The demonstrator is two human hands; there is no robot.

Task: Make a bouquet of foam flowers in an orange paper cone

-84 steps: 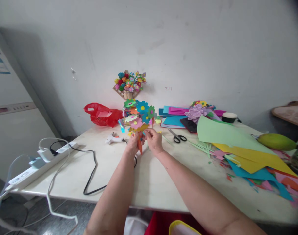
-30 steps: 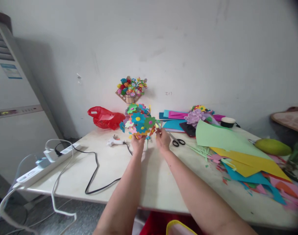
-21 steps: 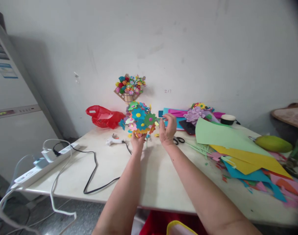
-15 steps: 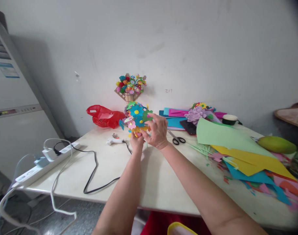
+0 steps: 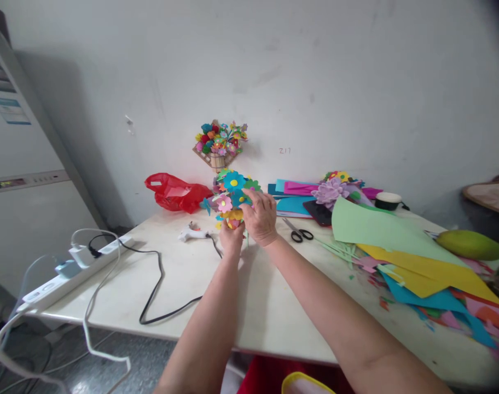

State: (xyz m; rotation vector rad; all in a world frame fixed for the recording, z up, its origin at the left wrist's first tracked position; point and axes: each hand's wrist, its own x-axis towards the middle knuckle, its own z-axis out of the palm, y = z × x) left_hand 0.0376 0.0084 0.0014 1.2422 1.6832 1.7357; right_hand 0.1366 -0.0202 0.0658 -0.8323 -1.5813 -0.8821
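Observation:
A bunch of craft flowers (image 5: 234,181) in blue, pink, yellow and green stands upright above the middle of the table. My left hand (image 5: 232,238) is closed round its lower end, just below the yellow and orange blooms; the stems are mostly hidden. On the right side of the bunch, my right hand (image 5: 261,218) has its thumb and forefinger closed on a blue flower (image 5: 241,198). To the left of my hands lies a white glue gun (image 5: 192,234) with a black cord. Black-handled scissors (image 5: 302,235) rest to the right.
A red plastic bag (image 5: 178,194) lies at the back left. A white power strip (image 5: 75,273) with plugs runs along the left edge. Coloured sheets (image 5: 381,232) and scraps cover the right side, near a purple flower (image 5: 330,192) and a green-yellow fruit (image 5: 470,244).
The bunch has turned a little, its blue flowers shifting slightly right. My right fingers have drawn closer together against a blue flower. My left hand keeps its hold.

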